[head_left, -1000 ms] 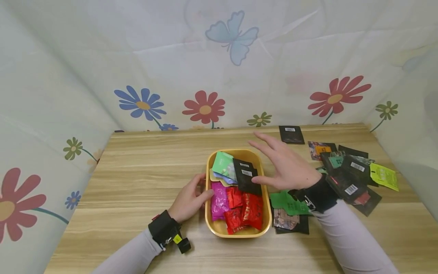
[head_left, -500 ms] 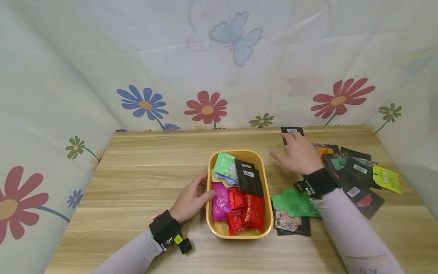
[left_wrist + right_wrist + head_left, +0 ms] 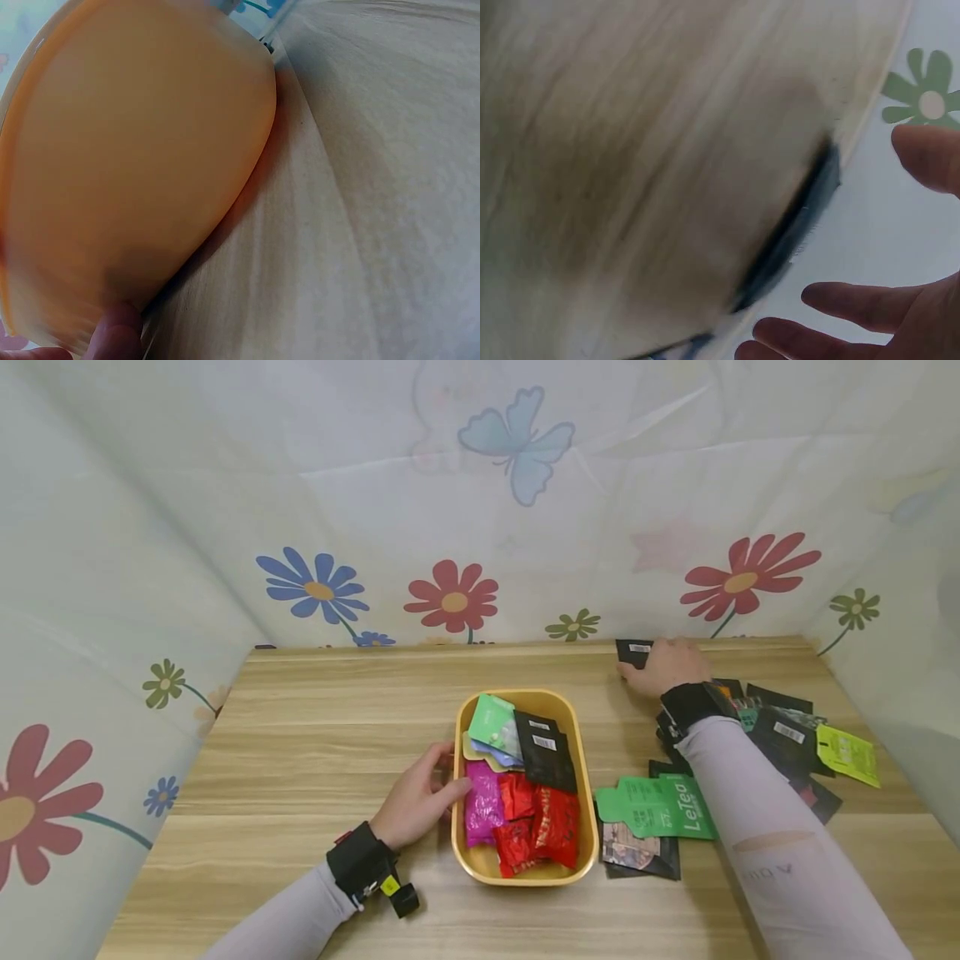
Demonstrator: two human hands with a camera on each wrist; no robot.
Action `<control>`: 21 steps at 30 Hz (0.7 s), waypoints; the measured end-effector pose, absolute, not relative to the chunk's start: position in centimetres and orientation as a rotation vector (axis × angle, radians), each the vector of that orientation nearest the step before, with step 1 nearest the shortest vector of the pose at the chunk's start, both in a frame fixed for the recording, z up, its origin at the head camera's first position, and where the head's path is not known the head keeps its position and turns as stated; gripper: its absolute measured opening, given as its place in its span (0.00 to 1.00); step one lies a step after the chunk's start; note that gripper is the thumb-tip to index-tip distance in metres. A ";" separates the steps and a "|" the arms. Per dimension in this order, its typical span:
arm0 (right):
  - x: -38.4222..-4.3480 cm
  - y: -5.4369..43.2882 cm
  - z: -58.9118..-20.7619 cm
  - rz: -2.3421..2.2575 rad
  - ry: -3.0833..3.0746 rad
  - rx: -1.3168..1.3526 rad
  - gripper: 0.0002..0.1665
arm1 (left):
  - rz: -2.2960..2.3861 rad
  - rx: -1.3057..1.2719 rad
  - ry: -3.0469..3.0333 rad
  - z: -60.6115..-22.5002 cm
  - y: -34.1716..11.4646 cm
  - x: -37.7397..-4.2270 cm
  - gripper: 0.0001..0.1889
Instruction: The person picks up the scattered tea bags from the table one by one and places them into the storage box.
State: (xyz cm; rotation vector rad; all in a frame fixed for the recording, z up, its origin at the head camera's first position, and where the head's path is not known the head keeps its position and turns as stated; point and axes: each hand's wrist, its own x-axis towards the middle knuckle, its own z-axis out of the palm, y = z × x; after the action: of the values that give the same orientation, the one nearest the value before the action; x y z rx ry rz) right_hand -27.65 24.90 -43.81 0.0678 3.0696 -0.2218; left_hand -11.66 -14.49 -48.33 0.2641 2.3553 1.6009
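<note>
A yellow plastic bin [image 3: 590,835] holds a purple packet [image 3: 483,802], several red packets [image 3: 555,827], a green card-like packet [image 3: 495,724] and black packets [image 3: 551,760]. At the bin's left wall, my left hand [image 3: 415,802] grips the rim, thumb over the edge and fingers outside. In the left wrist view, fingertips touch the bin's outer wall [image 3: 150,150]. My right hand [image 3: 667,668] is over a flat black packet [image 3: 632,652] with a barcode label, at the table's back edge. The right wrist view shows its fingers spread beside the black packet [image 3: 791,232], holding nothing.
A loose pile of black packets [image 3: 783,735] lies at the right, a yellow-green packet [image 3: 847,756] at its edge. Right of the bin, green LeTea packets [image 3: 652,806] overlap a picture-printed packet [image 3: 630,847]. A flower-printed curtain [image 3: 510,543] borders the wooden table [image 3: 337,710].
My right hand has moved from above the bin back and right to the black packet at the rear edge. The left hand keeps its place at the bin.
</note>
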 end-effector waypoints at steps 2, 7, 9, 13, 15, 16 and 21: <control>-28.0 24.9 -44.1 -0.212 3.060 0.092 0.49 | 1.600 0.258 2.357 -48.3 -14.5 -11.6 0.31; -28.6 25.0 -45.1 -0.190 3.061 0.117 0.51 | 1.600 0.255 2.358 -48.3 -14.5 -11.6 0.31; -28.9 25.1 -45.4 -0.186 3.069 0.120 0.53 | 1.600 0.254 2.356 -48.2 -14.5 -11.6 0.31; -29.2 25.5 -45.8 -0.199 3.086 0.106 0.52 | 1.605 0.254 2.350 -48.2 -14.5 -11.6 0.31; -29.2 25.5 -45.7 -0.198 3.092 0.093 0.51 | 1.604 0.254 2.351 -48.2 -14.5 -11.6 0.31; -29.1 25.5 -45.7 -0.200 3.096 0.082 0.50 | 1.604 0.254 2.352 -48.2 -14.5 -11.6 0.31; -28.6 24.9 -45.5 -0.218 3.089 -0.015 0.52 | 1.601 0.253 2.357 -48.2 -14.5 -11.6 0.32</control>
State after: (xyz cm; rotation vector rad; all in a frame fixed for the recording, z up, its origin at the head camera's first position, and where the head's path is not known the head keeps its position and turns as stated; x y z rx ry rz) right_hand -28.56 24.89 -45.46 -0.0147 3.0889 -0.2181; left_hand -11.60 -14.47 -48.24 0.2529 2.3568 1.6006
